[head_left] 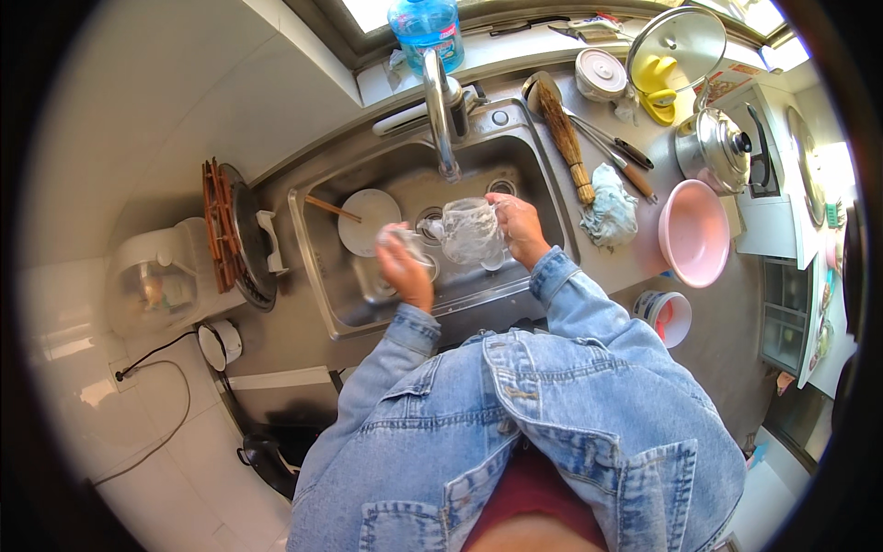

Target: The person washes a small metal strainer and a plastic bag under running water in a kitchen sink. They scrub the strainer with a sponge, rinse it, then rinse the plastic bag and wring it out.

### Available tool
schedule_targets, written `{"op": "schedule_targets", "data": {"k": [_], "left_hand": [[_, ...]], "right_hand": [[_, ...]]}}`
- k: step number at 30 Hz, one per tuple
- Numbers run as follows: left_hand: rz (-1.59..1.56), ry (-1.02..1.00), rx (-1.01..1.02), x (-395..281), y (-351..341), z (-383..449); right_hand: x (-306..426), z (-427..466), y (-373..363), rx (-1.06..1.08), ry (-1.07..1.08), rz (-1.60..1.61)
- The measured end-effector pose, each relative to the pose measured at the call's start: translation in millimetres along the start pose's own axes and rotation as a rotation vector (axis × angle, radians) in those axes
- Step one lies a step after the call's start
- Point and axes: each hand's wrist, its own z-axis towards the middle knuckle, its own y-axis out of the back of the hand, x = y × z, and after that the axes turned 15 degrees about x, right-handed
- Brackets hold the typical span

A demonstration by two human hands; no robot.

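My right hand (522,229) grips a clear glass mug (472,230) at its right side, above the sink basin (545,172). White suds coat the mug. To its left, my left hand (405,272) holds a whitish, foamy washing cloth (412,243); motion blurs it, so its exact kind is uncertain. A white dish (368,219) lies in the basin just beyond my left hand, with wooden chopsticks (332,208) reaching over it. Beneath the mug, a small white round item (492,261) is partly hidden.
A chrome faucet (439,114) overhangs the basin. On the right counter are a straw brush (562,131), a crumpled cloth (610,207), a pink basin (693,234) and a lidded steel pot (710,148). Pot lids (252,238) stand on the left, a blue bottle (428,34) behind.
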Motion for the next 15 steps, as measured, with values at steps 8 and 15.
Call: {"op": "schedule_targets", "data": {"k": [8,15], "left_hand": [[-0.279,0.172,0.182,-27,-19,13],[-0.274,0.523,-0.106,32,-7,38]], "right_hand": [[-6,2,-14,0.028,0.014,0.036],[-22,-9,-39,-0.099,0.092,-0.151]]}}
